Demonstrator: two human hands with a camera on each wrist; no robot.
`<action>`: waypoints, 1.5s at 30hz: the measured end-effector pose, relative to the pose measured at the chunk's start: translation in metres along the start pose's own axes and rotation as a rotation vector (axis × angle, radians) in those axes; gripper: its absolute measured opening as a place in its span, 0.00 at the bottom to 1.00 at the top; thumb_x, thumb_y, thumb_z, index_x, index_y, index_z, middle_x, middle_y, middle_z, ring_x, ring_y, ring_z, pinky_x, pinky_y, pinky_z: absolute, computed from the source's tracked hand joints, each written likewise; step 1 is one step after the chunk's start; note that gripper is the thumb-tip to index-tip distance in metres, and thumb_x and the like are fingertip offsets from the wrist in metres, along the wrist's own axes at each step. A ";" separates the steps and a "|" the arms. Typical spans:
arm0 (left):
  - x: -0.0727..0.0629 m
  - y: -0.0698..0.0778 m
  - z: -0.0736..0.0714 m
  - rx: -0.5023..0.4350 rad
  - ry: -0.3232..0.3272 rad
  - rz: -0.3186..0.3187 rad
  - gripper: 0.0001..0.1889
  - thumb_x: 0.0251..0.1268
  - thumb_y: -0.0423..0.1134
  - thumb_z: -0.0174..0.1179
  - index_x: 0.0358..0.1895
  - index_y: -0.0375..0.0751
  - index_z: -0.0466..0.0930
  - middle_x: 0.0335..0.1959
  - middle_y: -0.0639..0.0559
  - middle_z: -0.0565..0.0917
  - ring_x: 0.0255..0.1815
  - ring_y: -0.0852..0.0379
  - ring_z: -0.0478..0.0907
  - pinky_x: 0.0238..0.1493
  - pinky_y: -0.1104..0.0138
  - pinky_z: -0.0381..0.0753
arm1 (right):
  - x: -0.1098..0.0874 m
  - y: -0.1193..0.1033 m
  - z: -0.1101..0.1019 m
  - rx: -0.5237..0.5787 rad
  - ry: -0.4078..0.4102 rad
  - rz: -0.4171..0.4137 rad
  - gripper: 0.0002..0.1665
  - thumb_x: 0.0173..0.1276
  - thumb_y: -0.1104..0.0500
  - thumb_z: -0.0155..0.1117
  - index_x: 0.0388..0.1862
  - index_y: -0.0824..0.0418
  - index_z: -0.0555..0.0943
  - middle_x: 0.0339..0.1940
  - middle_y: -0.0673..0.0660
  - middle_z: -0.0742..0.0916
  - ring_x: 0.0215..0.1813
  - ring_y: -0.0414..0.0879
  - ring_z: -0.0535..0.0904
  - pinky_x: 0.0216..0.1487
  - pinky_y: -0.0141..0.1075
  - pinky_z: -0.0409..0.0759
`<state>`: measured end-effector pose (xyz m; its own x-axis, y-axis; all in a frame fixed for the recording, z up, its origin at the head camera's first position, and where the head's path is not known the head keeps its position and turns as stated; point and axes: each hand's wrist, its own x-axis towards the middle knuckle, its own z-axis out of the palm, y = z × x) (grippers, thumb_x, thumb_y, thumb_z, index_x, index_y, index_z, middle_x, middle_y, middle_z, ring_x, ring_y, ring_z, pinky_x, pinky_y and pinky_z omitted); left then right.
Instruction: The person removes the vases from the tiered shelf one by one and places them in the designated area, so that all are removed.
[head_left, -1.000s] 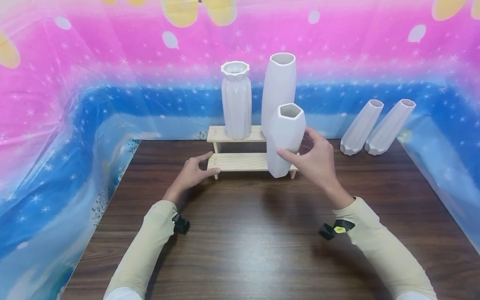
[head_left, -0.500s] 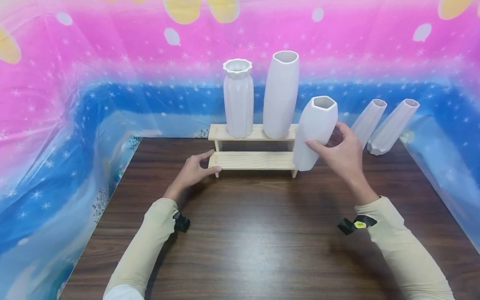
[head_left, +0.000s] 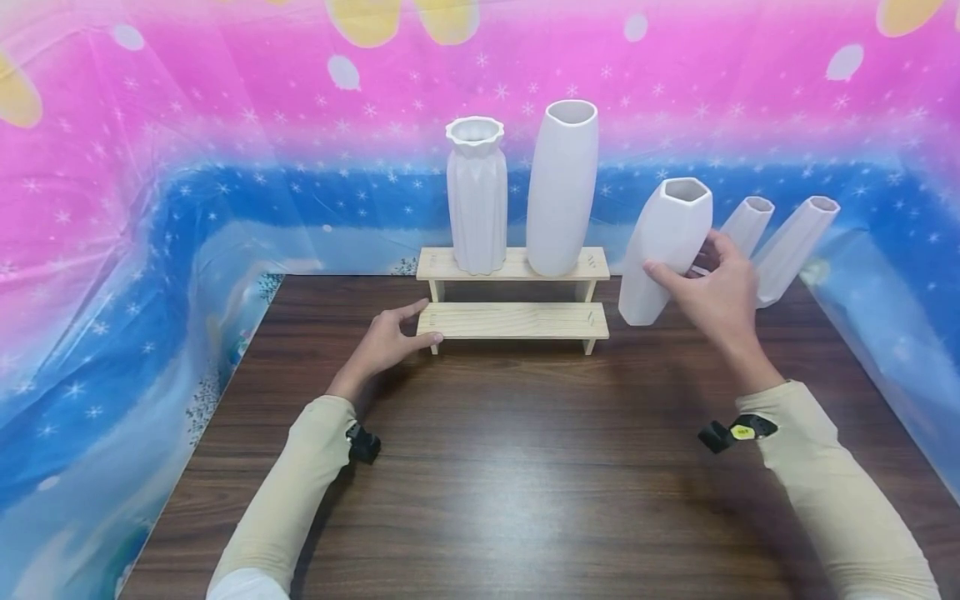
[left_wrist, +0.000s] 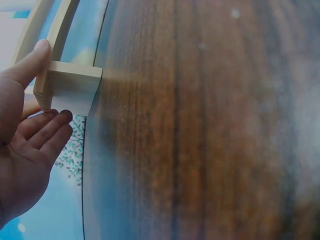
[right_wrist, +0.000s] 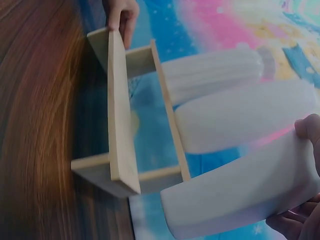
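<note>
My right hand (head_left: 716,292) grips a white faceted vase (head_left: 660,250) with a five-sided mouth, thumb on the near side and fingers behind. The vase tilts a little and stands to the right of a two-step wooden stand (head_left: 513,321). My left hand (head_left: 386,337) pinches the left end of the stand's lower step, as the left wrist view also shows with the thumb (left_wrist: 37,57) on the board. On the upper step stand a ruffle-rimmed white vase (head_left: 477,208) and a taller smooth white vase (head_left: 562,192). The lower step carries nothing.
Two slim white vases (head_left: 795,250) stand at the back right of the dark wooden table (head_left: 480,467), one partly hidden behind my right hand. A patterned cloth backdrop (head_left: 300,200) rises along the table's back and sides.
My right hand has carried the faceted vase rightward and slightly back, from in front of the lower step to beside the stand. The left hand has stayed at the stand's end.
</note>
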<state>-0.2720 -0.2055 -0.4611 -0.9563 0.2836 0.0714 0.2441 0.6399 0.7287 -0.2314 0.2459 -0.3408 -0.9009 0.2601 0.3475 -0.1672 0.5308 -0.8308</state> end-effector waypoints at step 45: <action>0.000 -0.002 0.000 -0.014 -0.007 -0.005 0.44 0.64 0.59 0.70 0.77 0.41 0.66 0.74 0.41 0.72 0.68 0.44 0.74 0.60 0.47 0.75 | 0.063 0.085 0.029 -0.124 0.099 0.069 0.57 0.52 0.32 0.79 0.70 0.65 0.71 0.65 0.65 0.81 0.65 0.56 0.78 0.65 0.51 0.76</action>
<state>-0.2723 -0.2068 -0.4627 -0.9563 0.2854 0.0631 0.2371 0.6314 0.7383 -0.3143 0.2842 -0.4024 -0.8635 0.3744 0.3380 -0.0504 0.6028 -0.7963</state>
